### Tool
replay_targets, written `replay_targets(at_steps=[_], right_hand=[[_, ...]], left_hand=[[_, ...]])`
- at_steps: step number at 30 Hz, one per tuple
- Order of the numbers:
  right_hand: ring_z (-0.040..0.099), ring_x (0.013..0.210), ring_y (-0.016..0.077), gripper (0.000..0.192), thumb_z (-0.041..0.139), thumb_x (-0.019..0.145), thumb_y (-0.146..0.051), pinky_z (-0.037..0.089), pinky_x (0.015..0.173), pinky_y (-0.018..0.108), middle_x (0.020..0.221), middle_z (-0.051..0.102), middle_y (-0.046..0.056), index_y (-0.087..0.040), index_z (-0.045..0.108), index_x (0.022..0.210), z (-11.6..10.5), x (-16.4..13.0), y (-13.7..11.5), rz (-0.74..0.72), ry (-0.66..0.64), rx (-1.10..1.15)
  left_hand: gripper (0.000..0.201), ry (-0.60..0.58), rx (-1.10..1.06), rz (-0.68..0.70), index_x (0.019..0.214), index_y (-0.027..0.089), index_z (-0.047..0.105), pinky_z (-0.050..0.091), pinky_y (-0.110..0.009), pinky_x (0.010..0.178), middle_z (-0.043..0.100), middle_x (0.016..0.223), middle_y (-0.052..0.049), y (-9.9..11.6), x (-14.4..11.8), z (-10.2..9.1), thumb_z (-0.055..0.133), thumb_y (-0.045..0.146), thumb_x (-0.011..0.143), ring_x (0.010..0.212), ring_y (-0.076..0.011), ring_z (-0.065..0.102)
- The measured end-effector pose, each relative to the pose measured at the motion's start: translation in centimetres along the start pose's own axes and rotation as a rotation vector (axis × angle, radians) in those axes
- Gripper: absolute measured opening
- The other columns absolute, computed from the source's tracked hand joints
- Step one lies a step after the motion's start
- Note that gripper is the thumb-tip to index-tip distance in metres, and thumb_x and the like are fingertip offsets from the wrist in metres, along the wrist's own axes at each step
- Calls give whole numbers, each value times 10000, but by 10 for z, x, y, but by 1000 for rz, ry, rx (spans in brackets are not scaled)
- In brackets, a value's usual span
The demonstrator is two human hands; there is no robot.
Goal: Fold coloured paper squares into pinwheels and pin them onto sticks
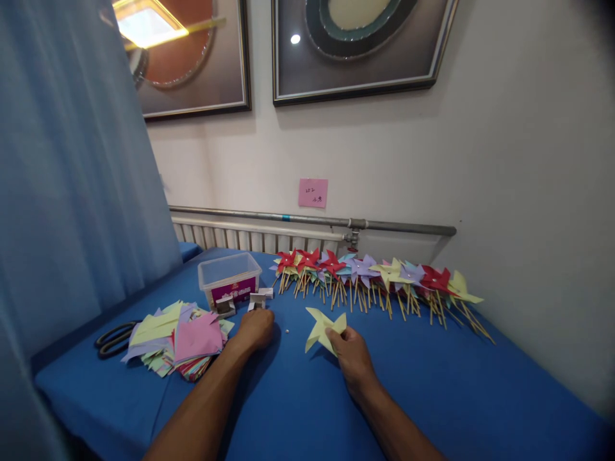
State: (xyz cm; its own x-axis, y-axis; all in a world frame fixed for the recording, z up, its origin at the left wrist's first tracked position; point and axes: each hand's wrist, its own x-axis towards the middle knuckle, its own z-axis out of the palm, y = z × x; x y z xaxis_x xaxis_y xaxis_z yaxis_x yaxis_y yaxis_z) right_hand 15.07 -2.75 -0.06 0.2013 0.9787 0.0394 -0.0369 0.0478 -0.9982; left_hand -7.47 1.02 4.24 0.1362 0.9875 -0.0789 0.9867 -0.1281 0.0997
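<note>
On desk [432,384]: right hand [353,355] pinches yellow pinwheel [323,328]; left hand [255,330], fisted, rests just left of it.

a white wall [504,160] has two big framed pictures [355,48] and a pink note [312,193]. a grey pipe [312,220] runs above a white radiator [240,238]. a blue curtain [67,179] hangs left.
</note>
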Motion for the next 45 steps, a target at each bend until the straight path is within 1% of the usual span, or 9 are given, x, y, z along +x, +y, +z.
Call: replay_targets(at_steps=[3, 8, 11, 14, 20, 25, 31, 39, 45], right_hand=[[714, 711, 267, 420, 709, 687, -501, 530, 622, 323, 730, 770, 62, -154, 746, 921, 0, 3, 3, 12, -6, 20], [700, 678, 253, 415, 722, 655, -507, 530, 622, 326, 732, 770, 58, -164, 736, 887, 2, 9, 12, 32, 14, 51], [692, 658, 245, 385, 712, 676, -497, 516, 599, 318, 736, 772, 55, -178, 734, 890, 2, 10, 12, 18, 7, 56], [708, 689, 254, 374, 701, 708, -498, 516, 599, 313, 745, 774, 56, -184, 734, 909, 1, 6, 8, -10, -9, 58], [701, 723, 261, 393, 711, 720, -499, 521, 619, 319, 779, 774, 70, -173, 725, 937, 2, -1, -1, -60, 25, 65], [694, 751, 263, 414, 721, 723, -517, 516, 628, 312, 809, 775, 71, -177, 735, 957, 8, -7, -6, -86, -10, 48], [690, 743, 255, 430, 748, 697, -550, 527, 667, 318, 795, 771, 64, -175, 736, 904, 14, -12, -11, -96, -60, 53], [660, 682, 235, 448, 768, 685, -553, 482, 580, 295, 742, 753, 50, -168, 749, 913, 14, -12, -10, -89, -63, 92], [645, 678, 228, 404, 782, 685, -539, 473, 589, 294, 703, 725, 32, -182, 730, 864, 14, -12, -9, -85, -63, 102]], left_hand=[[248, 82, -125, 24, 980, 129, 748, 505, -370, 862, 754, 1074, -211, 0, 4, 3, 525, 180, 884, 1045, -326, 707], [143, 154, -907, 139, 862, 149, 671, 488, -272, 723, 718, 838, -76, 22, 11, 18, 553, 229, 871, 774, -185, 653], [71, 121, -1215, 250, 784, 155, 649, 499, -269, 764, 722, 951, -86, 44, 3, 25, 616, 215, 805, 820, -169, 642], [76, 119, -1353, 331, 704, 159, 630, 508, -288, 886, 708, 1159, -114, 61, -8, 26, 657, 186, 770, 1002, -200, 659], [141, 147, -1419, 226, 675, 161, 632, 502, -346, 983, 656, 1337, -137, 73, -18, 24, 684, 222, 792, 1209, -272, 622], [178, 67, -1447, 281, 675, 164, 606, 526, -351, 903, 674, 1261, -134, 73, -18, 24, 711, 277, 763, 1069, -260, 658], [76, 221, -1234, 347, 716, 178, 632, 488, -314, 953, 621, 1377, -105, 70, -22, 22, 627, 214, 783, 1210, -249, 595], [102, 245, -1250, 385, 700, 174, 620, 480, -332, 868, 646, 1246, -116, 69, -21, 24, 596, 248, 765, 1051, -244, 622], [111, 277, -1184, 348, 678, 176, 580, 431, -290, 731, 588, 850, -39, 69, -17, 28, 586, 237, 771, 781, -172, 552]])
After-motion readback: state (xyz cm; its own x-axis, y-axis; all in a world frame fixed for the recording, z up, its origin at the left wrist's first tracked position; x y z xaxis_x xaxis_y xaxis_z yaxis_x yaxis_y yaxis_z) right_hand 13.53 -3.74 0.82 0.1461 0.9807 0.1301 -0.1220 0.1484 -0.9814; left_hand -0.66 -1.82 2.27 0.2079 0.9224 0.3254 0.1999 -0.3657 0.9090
